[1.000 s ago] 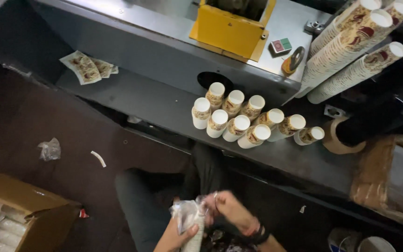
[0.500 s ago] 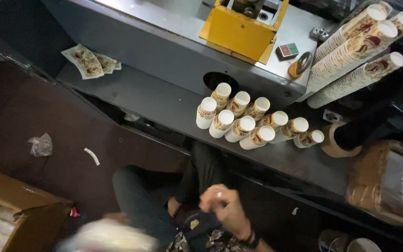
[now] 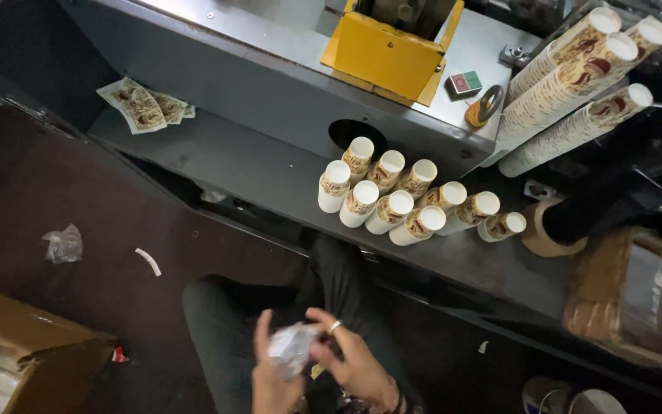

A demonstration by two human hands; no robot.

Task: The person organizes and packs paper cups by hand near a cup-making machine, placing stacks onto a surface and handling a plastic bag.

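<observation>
Both of my hands meet over my lap at the bottom of the head view. My left hand (image 3: 268, 376) and my right hand (image 3: 350, 360) are closed together on a crumpled clear plastic bag (image 3: 293, 349). A ring shows on a finger of my right hand. Above them, on the grey machine shelf (image 3: 231, 165), several stacks of printed paper cups (image 3: 392, 195) stand in a cluster, open ends up. The cups are well apart from my hands.
Long cup stacks (image 3: 576, 84) slant down at the upper right. A yellow metal housing (image 3: 388, 50) sits on the machine top by a small box (image 3: 465, 82) and a tape roll (image 3: 484, 107). Flat cup blanks (image 3: 143, 103) lie left. A cardboard box (image 3: 24, 364) stands at the bottom left.
A filled plastic sleeve that I held a second ago went down to the lower left and is gone. My hands are now together again on a crumpled plastic bag.
</observation>
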